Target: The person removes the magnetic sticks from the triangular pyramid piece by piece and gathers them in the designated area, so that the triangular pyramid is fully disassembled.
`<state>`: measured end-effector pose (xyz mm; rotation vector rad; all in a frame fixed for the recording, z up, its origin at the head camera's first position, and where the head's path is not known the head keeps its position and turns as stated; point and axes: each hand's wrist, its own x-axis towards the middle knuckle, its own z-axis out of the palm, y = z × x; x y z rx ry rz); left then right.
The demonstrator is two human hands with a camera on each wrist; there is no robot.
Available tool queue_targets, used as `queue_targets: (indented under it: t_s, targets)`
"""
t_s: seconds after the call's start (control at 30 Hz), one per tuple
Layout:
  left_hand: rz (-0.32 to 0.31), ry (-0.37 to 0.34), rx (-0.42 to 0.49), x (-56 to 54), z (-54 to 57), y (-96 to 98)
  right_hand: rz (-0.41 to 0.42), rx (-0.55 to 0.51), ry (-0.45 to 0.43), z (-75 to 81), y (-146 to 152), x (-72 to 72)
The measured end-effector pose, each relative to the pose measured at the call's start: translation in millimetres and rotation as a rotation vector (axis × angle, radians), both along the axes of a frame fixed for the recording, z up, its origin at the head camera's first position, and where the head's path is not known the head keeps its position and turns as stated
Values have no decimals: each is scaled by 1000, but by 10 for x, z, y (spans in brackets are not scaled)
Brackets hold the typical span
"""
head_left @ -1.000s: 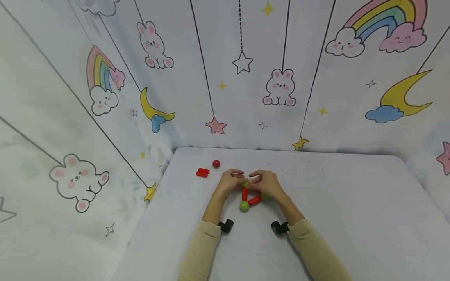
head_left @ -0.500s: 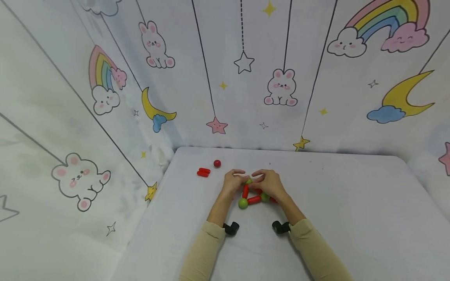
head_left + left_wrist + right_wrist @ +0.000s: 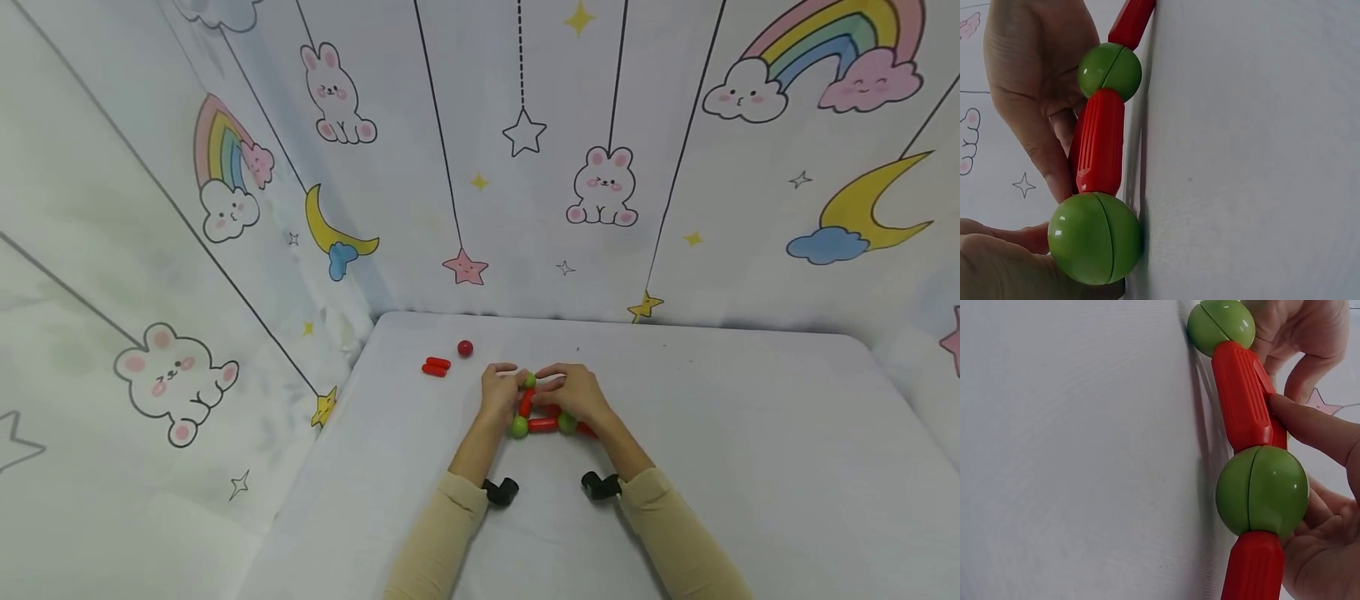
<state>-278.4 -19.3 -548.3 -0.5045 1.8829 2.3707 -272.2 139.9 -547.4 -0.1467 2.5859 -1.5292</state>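
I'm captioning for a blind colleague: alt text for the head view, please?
A person's hands handle red rods joined to green balls on a white table before a cartoon backdrop. Two loose red rods and a red ball lie farther back, left.

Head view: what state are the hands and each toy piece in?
Left hand: beside the far green ball, grip unclear.
Right hand: fingers bent, grip unclear.
Near red rod: joined to near-left green ball and right green ball.
Outer red rod: attached to the right green ball, partly hidden.
Left red rod: running toward the far green ball.
Two other red rods: loose, side by side.
Red ball: loose.
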Motion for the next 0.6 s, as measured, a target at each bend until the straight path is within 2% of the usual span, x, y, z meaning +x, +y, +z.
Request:
queue_targets:
  t_s: [0.2, 0.4, 0.6]
  targets:
    - [11, 21, 1, -10, 17, 3, 46, -19, -11, -12, 23, -16]
    - [48, 86, -122, -52, 61, -137, 50, -1, -10, -2, 11, -13]
    - [84, 105, -41, -164, 65, -300, 46, 35, -19, 14, 0, 7]
